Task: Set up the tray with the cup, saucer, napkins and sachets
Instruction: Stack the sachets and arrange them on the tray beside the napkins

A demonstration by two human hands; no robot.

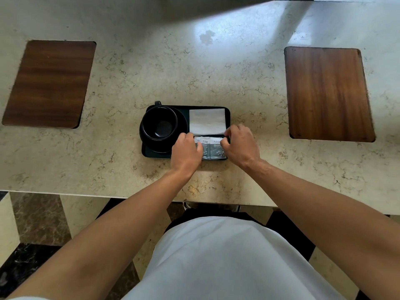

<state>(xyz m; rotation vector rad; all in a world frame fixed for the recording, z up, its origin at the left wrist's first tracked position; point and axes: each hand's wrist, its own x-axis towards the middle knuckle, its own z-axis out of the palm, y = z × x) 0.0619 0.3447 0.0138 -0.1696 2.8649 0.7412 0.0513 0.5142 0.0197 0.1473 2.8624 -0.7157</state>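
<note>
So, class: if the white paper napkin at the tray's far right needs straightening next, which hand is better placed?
Probably the right hand: its fingers already lie beside the white paper napkin, above the grey sachets. The left hand lies nearer the black cup.

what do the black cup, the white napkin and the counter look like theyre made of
The round black cup looks like matte glazed ceramic: thick rim, dull sheen, though coated metal cannot be ruled out. The flat white square napkin looks like soft paper tissue, with faint fold creases. The beige veined countertop looks like polished marble or engineered stone: it reflects window light and shows irregular brown veining.
</note>
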